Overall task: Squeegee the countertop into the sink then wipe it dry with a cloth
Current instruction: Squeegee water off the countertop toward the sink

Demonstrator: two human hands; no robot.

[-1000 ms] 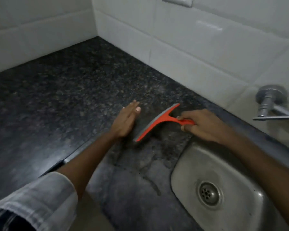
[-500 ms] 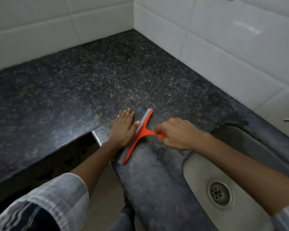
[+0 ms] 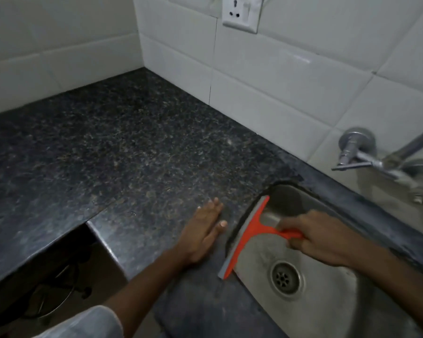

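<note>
An orange squeegee (image 3: 252, 230) with a grey rubber blade lies along the left rim of the steel sink (image 3: 327, 311), its blade at the edge where the dark speckled granite countertop (image 3: 132, 154) ends. My right hand (image 3: 315, 236) is closed around its orange handle, over the basin. Flat on the countertop just left of the blade rests my left hand (image 3: 203, 230), fingers together and palm down, holding nothing. No cloth is in view.
White tiled walls meet in the corner behind the counter. A wall socket (image 3: 241, 14) sits above. A metal tap (image 3: 366, 157) projects from the wall at the right over the sink. The sink drain (image 3: 285, 279) lies below my right hand. An open gap (image 3: 59, 276) lies under the counter's front left.
My right hand has pulled the squeegee to the right across the countertop, from beside my left hand to the sink's left rim. The left hand stays flat on the counter.
</note>
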